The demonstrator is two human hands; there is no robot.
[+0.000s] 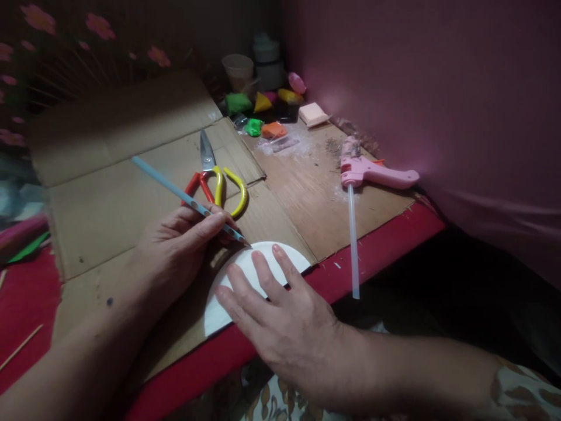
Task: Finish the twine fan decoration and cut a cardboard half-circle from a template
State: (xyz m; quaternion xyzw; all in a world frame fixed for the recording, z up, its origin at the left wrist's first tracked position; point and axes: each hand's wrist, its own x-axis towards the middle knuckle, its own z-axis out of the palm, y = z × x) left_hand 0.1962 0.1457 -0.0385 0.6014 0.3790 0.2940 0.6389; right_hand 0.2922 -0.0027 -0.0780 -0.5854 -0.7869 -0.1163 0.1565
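My pencil (169,186), pale blue with dark spots, slants over the cardboard (94,204): its long axis runs from the blunt end, far and to my left, down to the tip, near and to my right. The tip is at the curved rim of the white half-disc (221,313); whether it touches I can't tell. I have the pencil pinched between thumb and fingers of my left hand (186,237). The half-disc lies on the cardboard, its arc facing away from me and its straight side running along the near edge. My right hand (291,318) is pressed flat on it, fingers spread and pointing away and to the left. The two hands are apart.

Just beyond my left hand lie the scissors (208,161), closed blades pointing away, red and yellow handles towards me. Well to the right, a pink glue gun (379,173) has its handle pointing right, and its glue stick (354,245) juts towards me past the edge of the red table (372,248).
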